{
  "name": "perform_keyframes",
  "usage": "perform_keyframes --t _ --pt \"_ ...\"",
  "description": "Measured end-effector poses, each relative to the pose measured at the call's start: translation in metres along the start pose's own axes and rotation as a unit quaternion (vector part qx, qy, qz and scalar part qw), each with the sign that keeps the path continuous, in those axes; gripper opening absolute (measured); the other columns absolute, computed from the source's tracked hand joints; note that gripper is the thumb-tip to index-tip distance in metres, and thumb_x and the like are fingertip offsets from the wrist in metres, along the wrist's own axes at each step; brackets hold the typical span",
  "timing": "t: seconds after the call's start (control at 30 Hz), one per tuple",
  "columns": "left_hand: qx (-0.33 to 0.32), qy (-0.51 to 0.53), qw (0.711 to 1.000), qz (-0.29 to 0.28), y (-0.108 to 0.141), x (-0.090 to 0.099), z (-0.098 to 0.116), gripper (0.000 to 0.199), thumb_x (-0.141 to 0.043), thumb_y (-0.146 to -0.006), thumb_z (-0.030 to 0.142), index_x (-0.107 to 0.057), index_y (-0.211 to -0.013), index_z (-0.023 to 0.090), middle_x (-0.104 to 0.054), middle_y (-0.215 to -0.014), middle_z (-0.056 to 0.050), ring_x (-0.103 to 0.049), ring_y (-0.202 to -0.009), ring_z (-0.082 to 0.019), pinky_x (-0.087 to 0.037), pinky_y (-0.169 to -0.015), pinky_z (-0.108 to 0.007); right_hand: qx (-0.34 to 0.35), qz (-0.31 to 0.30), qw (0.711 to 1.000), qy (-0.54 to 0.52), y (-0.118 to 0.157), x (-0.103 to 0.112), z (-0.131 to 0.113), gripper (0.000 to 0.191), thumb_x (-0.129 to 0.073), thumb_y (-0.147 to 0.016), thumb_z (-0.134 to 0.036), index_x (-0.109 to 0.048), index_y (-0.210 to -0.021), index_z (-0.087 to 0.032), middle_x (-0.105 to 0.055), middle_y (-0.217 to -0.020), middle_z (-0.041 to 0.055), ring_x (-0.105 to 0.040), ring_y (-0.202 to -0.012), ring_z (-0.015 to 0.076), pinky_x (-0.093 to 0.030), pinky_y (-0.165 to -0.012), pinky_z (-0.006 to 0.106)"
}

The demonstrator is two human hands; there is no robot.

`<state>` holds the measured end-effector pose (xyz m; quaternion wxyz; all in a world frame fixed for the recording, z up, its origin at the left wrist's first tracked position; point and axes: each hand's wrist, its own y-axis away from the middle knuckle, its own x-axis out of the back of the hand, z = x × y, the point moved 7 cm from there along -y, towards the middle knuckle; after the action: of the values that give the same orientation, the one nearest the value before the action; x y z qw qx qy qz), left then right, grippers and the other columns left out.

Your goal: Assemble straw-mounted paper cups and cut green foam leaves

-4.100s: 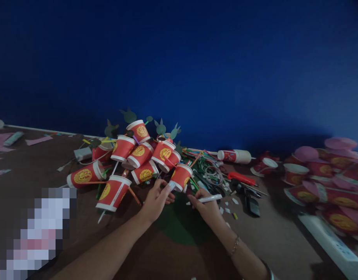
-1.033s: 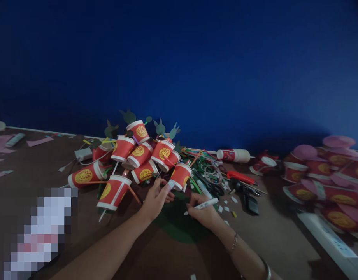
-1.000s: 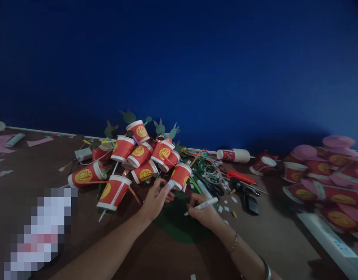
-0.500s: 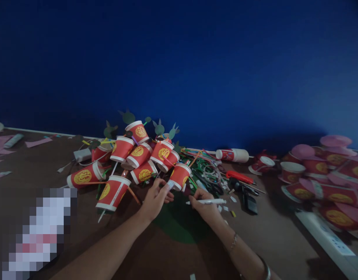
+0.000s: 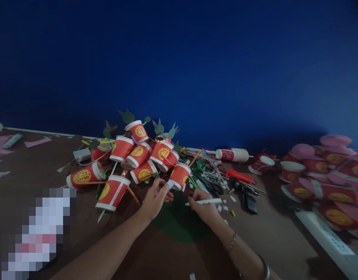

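Observation:
My right hand (image 5: pixel 204 206) grips a white marker (image 5: pixel 211 201), which lies nearly level with its tip pointing left. Under both hands a large dark green paper circle (image 5: pixel 179 225) rests on the brown table. To the left, my left hand (image 5: pixel 156 197) has its fingers curled, and a small pale piece (image 5: pixel 170 184) shows at its thumb tip; its kind is unclear. Just beyond that hand stands a red paper cup (image 5: pixel 180 175) with a yellow emblem, close to the thumb.
A pile of similar red cups (image 5: pixel 139 154) with straws and green paper shapes stands behind to the left. Tangled pipe cleaners, a red cutter (image 5: pixel 239 177) and paper scraps lie right of centre. Further right are pink-trimmed cups (image 5: pixel 322 167) and a power strip (image 5: pixel 327 235).
The marker has slid slightly left within my right hand, and its fingers have shifted along the barrel. My left hand has stayed in place.

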<state>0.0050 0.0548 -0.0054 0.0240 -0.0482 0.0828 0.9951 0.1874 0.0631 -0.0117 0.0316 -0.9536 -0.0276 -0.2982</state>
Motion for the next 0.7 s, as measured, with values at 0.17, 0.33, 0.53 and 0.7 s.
perform_keyframes --t 0.17,0.33,0.53,0.7 --pt "0.0 -0.009 1.0 -0.004 -0.0008 -0.0002 0.0012 0.03 -0.046 -0.079 0.048 -0.042 -0.087 0.019 -0.066 -0.064 -0.002 -0.066 -0.06 -0.017 -0.049 -0.055 -0.025 -0.001 -0.022 1.0 -0.015 0.0009 -0.002 -0.0031 0.022 -0.05 -0.065 -0.028 -0.036 -0.05 -0.023 -0.042 -0.042 -0.0048 -0.037 -0.041 0.0109 -0.025 -0.04 0.023" --pt "-0.002 -0.011 1.0 -0.006 -0.001 -0.0004 0.0016 0.029 -0.045 -0.08 0.047 -0.042 -0.086 0.019 -0.066 -0.065 -0.002 -0.066 -0.061 -0.017 -0.049 -0.055 -0.025 -0.021 -0.05 0.998 -0.031 0.003 -0.0036 -0.0064 0.02 -0.049 -0.063 -0.026 -0.036 -0.049 -0.023 -0.042 -0.04 -0.0049 -0.035 -0.04 0.0102 -0.024 -0.038 0.022" --pt "0.002 -0.01 1.0 -0.002 -0.0009 0.0 -0.0007 0.03 -0.046 -0.079 0.048 -0.042 -0.087 0.019 -0.066 -0.064 -0.002 -0.066 -0.06 -0.017 -0.048 -0.054 -0.024 -0.021 -0.069 0.997 -0.04 0.0013 -0.003 -0.0058 0.018 -0.049 -0.058 -0.022 -0.035 -0.046 -0.023 -0.04 -0.039 -0.006 -0.035 -0.039 0.0096 -0.023 -0.038 0.021" --pt "-0.001 -0.008 1.0 -0.006 -0.0006 -0.0007 -0.0004 0.03 -0.045 -0.079 0.048 -0.042 -0.087 0.019 -0.066 -0.065 -0.002 -0.066 -0.061 -0.017 -0.049 -0.056 -0.025 -0.068 -0.089 0.987 -0.116 0.003 0.0008 -0.0056 0.023 -0.053 -0.061 -0.026 -0.034 -0.048 -0.022 -0.038 -0.036 -0.0079 -0.038 -0.033 0.009 -0.023 -0.035 0.02"
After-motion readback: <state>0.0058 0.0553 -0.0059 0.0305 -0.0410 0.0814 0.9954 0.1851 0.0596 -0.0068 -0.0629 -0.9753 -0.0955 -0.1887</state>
